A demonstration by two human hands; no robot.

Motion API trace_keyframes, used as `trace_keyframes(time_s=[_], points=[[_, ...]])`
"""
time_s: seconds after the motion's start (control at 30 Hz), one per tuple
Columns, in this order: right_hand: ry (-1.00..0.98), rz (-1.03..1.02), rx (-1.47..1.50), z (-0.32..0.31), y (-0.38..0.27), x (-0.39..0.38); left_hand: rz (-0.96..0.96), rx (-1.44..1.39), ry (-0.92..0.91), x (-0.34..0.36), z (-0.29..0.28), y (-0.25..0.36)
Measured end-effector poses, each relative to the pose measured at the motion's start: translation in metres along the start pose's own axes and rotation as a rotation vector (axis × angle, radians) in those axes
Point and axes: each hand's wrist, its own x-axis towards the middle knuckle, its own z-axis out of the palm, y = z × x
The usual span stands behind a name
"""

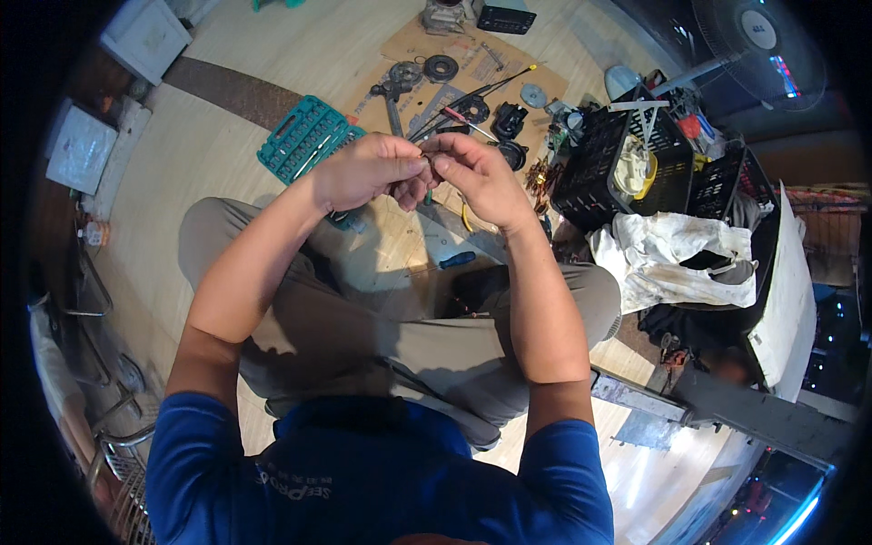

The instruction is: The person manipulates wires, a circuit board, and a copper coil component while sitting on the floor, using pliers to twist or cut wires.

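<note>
My left hand (368, 171) and my right hand (481, 180) meet in front of me, above my crossed legs. Both are closed, thumbs and fingertips pinched together around something small and dark that I cannot make out. Just beyond the left hand lies an open teal socket set case (309, 136) with rows of sockets. A blue-handled screwdriver (457, 260) rests on the floor below the hands. Past the fingers, a screwdriver with a red shaft or handle (459, 116) lies among dark cables and metal parts.
Flattened cardboard (527, 68) carries a round black ring part (440, 67), black housings (510, 120) and several loose pieces. To the right stand a black plastic crate (590, 173), a stained white cloth (672, 259) and a fan (758, 32). A metal-wire chair (127, 454) is at lower left.
</note>
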Motion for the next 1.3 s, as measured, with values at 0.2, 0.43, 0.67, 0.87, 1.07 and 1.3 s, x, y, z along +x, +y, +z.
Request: trace_keyframes(time_s=[0.2,0.43,0.67,0.87,1.07,1.3], points=[[0.002,-0.014,0.055,0.004,0.008,0.003,-0.025,0.217,0.075,-0.005,0.005,0.011],[0.062,0.015,-0.063,0.002,0.013,0.006,-0.019,0.421,0.343,-0.003,0.016,0.007],[0.15,0.015,-0.135,0.003,0.019,0.009,-0.114,-0.043,0.238,0.001,0.018,-0.009],[0.21,0.037,-0.055,0.005,0.017,0.011,-0.128,-0.263,0.195,0.007,0.015,-0.008],[0.255,0.039,-0.055,0.007,0.014,0.011,-0.079,-0.37,0.125,0.008,0.015,-0.012],[0.197,0.006,0.102,0.0,0.019,0.009,-0.091,-0.219,0.239,0.012,0.023,-0.017]])
